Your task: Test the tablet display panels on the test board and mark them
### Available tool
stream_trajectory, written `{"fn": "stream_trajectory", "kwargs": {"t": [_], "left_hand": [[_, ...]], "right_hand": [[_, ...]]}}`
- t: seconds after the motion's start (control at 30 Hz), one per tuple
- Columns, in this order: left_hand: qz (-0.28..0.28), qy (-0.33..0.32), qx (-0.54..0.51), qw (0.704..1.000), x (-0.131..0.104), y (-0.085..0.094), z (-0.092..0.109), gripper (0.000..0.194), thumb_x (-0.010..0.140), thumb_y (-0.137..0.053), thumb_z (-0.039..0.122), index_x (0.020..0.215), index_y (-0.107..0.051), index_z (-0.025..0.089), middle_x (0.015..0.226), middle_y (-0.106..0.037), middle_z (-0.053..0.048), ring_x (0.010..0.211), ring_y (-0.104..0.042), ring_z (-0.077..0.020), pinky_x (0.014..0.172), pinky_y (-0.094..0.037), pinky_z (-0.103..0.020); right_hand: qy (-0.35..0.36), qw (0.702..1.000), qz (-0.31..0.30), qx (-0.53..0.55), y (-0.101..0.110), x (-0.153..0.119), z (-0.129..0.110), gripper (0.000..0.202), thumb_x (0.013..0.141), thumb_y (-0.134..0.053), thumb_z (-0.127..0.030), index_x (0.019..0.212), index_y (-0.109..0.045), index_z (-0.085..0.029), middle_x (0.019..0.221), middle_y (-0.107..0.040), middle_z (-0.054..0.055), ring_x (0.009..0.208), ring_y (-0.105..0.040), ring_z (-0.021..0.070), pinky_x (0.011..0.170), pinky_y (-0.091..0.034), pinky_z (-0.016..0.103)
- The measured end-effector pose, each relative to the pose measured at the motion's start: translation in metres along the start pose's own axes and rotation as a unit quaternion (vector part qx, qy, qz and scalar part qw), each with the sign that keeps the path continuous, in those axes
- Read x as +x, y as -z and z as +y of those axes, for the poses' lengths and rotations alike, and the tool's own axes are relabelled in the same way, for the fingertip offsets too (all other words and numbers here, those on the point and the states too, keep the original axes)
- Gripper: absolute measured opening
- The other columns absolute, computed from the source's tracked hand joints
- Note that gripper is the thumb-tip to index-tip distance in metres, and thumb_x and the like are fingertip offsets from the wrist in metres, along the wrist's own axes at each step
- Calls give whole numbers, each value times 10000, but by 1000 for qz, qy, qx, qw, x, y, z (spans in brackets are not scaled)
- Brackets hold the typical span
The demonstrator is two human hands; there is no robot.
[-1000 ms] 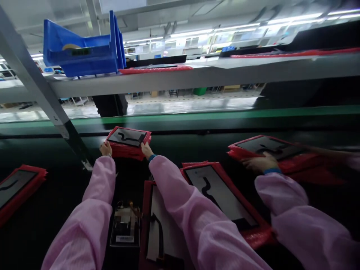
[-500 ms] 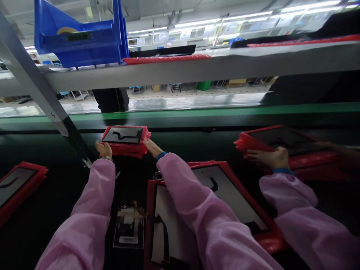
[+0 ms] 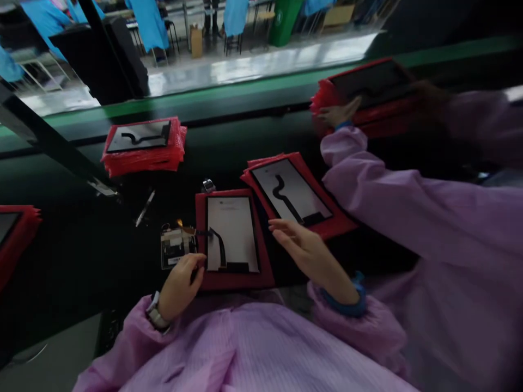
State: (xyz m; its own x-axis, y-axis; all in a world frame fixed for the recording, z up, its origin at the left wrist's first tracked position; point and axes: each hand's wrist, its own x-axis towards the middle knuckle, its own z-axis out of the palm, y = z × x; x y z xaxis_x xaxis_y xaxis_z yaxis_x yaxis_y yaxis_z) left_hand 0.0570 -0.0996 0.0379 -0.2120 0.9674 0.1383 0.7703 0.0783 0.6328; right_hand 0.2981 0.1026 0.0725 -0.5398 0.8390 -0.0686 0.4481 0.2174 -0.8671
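My left hand [image 3: 182, 284] is beside the lower left edge of a screen panel [image 3: 235, 234], its fingers bent and apart, with nothing visible in them. The panel lies on red wrap, and a black flex cable crosses its face. A small opened circuit module [image 3: 174, 246] sits to its left, joined by a thin cable. My right hand [image 3: 304, 253] is over the gap at the lower left of a second panel [image 3: 300, 190] on red wrap, fingers stretched out and holding nothing.
A stack of red-wrapped panels [image 3: 143, 158] is at the back left, another [image 3: 16, 234] at the far left edge. A metal post [image 3: 53, 152] slants down on the left. At the right, a co-worker's hand [image 3: 337, 114] holds a red-wrapped stack [image 3: 379, 117].
Both my hands have let go of the back-left stack and come back towards my body. The view has tilted down. The co-worker's hands remain at the right stack.
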Motion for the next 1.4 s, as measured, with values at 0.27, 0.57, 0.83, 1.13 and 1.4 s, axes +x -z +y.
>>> {"fn": "stream_trajectory", "kwargs": {"t": [0.27, 0.57, 0.83, 1.13, 1.4], "left_hand": [[102, 19, 127, 987, -31, -81, 13, 311, 994, -498, 188, 1297, -543, 138, 1273, -658, -165, 1212, -606, -302, 1017, -553, -486], [119, 44, 134, 983, -32, -87, 24, 292, 991, -491, 200, 1271, -566, 163, 1221, -694, -141, 1146, -651, -286, 989, -567, -462], [177, 106, 138, 969, -23, -76, 14, 331, 1019, -413, 190, 1290, -598, 147, 1041, -741, -106, 945, -706, -227, 860, -572, -363], [210, 159, 209, 942, -12, -79, -11, 395, 1004, -422, 211, 1366, -560, 135, 1116, -730, -142, 990, -717, -251, 816, -557, -355], [129, 123, 161, 971, -16, -88, 8, 293, 1031, -441, 261, 1215, -662, 207, 903, -709, -62, 808, -681, -187, 748, -537, -296]], "right_hand": [[-29, 997, 65, -33, -87, -54, 73, 578, 891, -502, -456, 1351, -610, -124, 1291, -640, 187, 1221, -547, 320, 1099, -448, 564], [-60, 988, 120, 76, -77, -55, 59, 631, 823, -665, -444, 1384, -621, -159, 1168, -669, 129, 1140, -572, 272, 1043, -484, 507], [34, 969, 173, 170, -88, -62, 8, 455, 890, -676, -296, 1336, -656, -209, 880, -513, -2, 812, -545, 118, 755, -513, 257], [76, 963, 127, 224, -105, -52, -14, 387, 855, -592, -166, 1234, -652, -211, 788, -543, -30, 653, -522, 85, 585, -463, 194], [187, 964, 145, 125, -55, -37, -31, 407, 806, -584, -72, 1173, -661, -228, 704, -503, -56, 559, -471, 73, 524, -442, 195]]}}
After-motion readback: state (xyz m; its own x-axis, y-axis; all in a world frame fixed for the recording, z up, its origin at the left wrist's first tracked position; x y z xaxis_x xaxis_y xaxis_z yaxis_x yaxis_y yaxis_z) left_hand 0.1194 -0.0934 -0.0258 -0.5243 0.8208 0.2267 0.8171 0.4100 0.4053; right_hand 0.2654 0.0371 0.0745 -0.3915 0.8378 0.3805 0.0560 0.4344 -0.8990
